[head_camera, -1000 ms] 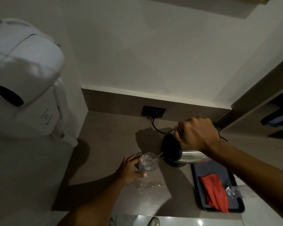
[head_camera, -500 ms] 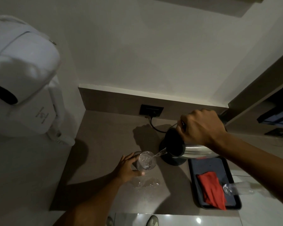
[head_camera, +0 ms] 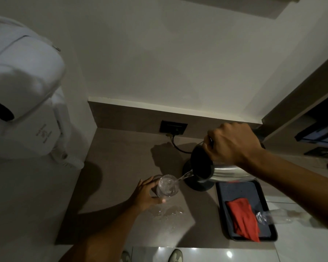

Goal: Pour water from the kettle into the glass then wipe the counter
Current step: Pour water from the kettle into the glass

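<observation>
While water is being poured, the scene is laid out as follows.

Kettle: a steel kettle (head_camera: 223, 172) with a dark lid is tilted spout-down toward the left, held above its round black base (head_camera: 199, 183); a thin stream of water (head_camera: 184, 176) is seen running from the spout into the glass.
Right hand: the right hand (head_camera: 233, 143) is clenched around the kettle's handle from above, its grip closed on it.
Glass: a clear glass (head_camera: 168, 186) is stood on the brown worktop (head_camera: 121, 167), just left of the base, and water is seen inside it.
Left hand: the left hand (head_camera: 147, 194) is wrapped round the glass's near left side, its grip closed on the glass.
Spill: wet glints (head_camera: 167, 211) are seen on the worktop just in front of the glass.
Tray: a black tray (head_camera: 235, 188) is set to the right of the base; a red cloth (head_camera: 242, 217) is laid on it, and a second clear glass (head_camera: 271, 217) is lying on its side across the tray's right edge.
Wall: a black socket (head_camera: 173, 127) is fixed behind, with a cord (head_camera: 178, 148) led down from it.
</observation>
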`<state>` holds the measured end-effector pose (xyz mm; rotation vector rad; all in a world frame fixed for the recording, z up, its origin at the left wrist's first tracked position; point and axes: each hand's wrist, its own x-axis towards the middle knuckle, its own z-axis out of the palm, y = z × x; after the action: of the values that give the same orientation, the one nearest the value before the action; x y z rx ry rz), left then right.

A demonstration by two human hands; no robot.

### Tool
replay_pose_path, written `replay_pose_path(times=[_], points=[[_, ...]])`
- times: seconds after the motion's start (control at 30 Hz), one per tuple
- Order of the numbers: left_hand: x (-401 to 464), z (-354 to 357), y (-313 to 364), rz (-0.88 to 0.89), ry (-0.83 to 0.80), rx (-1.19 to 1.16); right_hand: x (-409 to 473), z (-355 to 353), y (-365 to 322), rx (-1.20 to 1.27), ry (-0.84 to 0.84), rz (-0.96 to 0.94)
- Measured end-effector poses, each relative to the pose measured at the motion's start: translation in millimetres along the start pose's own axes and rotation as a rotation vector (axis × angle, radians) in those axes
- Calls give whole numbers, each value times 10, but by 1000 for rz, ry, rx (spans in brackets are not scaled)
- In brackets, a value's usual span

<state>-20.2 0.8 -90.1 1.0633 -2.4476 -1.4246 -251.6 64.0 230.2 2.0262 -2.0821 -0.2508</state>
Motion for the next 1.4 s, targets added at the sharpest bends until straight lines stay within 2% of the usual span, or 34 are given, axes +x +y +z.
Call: replay_pose_path(times=[0.37,1.13,1.4], points=[[-3,-4,0,-2,9,-10,42,-100,1,-101,24,-6],[-5,-6,12,-26,0,7,59,-52,5,-56,31,-50],[-21,-6,16,4,6,-31,-10,289,0,107,45,87]])
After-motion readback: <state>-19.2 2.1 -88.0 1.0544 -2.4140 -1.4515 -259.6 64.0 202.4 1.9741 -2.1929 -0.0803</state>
